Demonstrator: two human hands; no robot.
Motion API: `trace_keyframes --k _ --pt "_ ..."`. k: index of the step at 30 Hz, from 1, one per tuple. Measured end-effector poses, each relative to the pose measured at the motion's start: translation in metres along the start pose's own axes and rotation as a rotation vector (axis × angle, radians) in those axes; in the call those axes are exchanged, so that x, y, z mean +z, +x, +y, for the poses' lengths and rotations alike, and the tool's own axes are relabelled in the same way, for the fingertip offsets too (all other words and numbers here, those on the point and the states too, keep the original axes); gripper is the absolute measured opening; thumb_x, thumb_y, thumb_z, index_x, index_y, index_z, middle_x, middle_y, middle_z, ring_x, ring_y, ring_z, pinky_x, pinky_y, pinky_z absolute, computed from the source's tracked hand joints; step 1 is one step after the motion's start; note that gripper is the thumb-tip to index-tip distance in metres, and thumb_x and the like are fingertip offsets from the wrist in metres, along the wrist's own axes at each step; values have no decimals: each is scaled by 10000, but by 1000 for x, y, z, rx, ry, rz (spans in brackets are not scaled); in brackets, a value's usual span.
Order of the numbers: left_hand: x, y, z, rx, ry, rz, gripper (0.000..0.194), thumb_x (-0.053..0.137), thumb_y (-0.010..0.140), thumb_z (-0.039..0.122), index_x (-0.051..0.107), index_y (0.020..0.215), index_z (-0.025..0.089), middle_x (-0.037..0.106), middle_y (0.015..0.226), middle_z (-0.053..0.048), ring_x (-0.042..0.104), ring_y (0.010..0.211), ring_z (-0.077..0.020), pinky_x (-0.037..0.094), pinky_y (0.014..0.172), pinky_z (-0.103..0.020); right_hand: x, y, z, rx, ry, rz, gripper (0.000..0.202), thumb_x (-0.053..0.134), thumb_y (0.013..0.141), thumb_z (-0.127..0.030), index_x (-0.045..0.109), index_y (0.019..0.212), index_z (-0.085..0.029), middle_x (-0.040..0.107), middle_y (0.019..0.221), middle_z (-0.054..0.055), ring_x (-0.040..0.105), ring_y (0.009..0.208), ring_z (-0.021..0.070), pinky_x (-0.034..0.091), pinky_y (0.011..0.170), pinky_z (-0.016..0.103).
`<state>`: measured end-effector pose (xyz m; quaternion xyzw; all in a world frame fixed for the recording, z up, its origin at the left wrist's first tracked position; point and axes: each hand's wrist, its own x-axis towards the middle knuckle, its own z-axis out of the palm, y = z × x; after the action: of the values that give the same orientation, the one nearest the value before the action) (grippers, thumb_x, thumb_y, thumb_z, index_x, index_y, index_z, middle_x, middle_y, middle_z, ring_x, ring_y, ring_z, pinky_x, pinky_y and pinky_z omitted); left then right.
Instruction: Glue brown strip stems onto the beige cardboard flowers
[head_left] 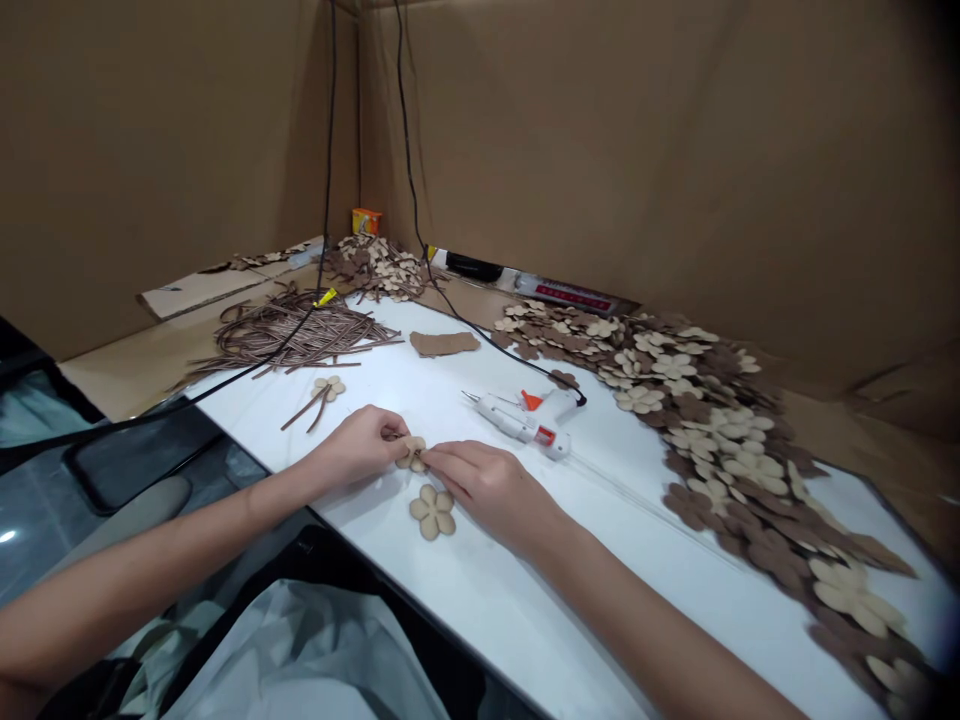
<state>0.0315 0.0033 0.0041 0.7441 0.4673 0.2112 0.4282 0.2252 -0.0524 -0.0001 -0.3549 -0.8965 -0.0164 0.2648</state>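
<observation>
Over the white board (480,590), my left hand (365,445) pinches the left side of a small beige flower (411,456). From the right, my right hand (480,480) has its fingertips closed on the same flower's edge. Just below them a larger beige five-petal flower (433,512) lies flat on the board. Up and to the left lies a beige flower with brown strips (327,390) attached or laid over it. A white glue gun (517,415) with an orange trigger lies on its side beyond my right hand.
A heap of brown strips (292,335) is at the back left. Brown and beige flowers (720,440) pile along the right side, with more (379,265) at the back. A cardboard scrap (444,344) lies mid-board. A black cable (411,170) hangs down to the glue gun.
</observation>
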Motion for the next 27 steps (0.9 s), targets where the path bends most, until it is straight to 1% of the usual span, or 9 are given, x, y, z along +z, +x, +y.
trace_keyframes --k 9,16,21,24,27 --pt "-1 1 1 24 50 -1 243 554 710 371 618 652 144 627 609 -20 540 578 -145 350 491 -212 3 0 1 7 -24 14 284 443 857 -50 622 1058 -142 682 936 92 625 835 188 541 716 309" --pt "-1 0 4 23 88 3 227 537 705 352 615 649 146 621 599 -18 532 575 -146 342 487 -214 1 1 -1 -2 -58 -52 284 427 871 -65 617 1066 -144 663 912 96 606 850 189 539 713 301" --pt "-2 0 6 22 112 0 196 533 697 325 605 629 155 619 592 -7 518 554 -136 334 486 -213 1 0 -1 -18 -82 -73 285 428 866 -54 602 1077 -133 646 898 101 592 857 192 537 709 300" --pt "-1 -1 7 11 150 28 169 531 699 312 585 618 173 583 538 12 500 534 -137 311 480 -217 1 0 0 -47 -133 -92 308 400 861 -33 593 1082 -125 640 904 101 584 839 189 535 697 294" --pt "-1 -2 11 -7 187 33 176 524 715 319 574 612 186 533 469 28 480 498 -138 295 481 -224 -1 0 -1 -104 -214 -111 328 390 846 -9 577 1103 -89 636 898 104 579 816 194 535 680 293"
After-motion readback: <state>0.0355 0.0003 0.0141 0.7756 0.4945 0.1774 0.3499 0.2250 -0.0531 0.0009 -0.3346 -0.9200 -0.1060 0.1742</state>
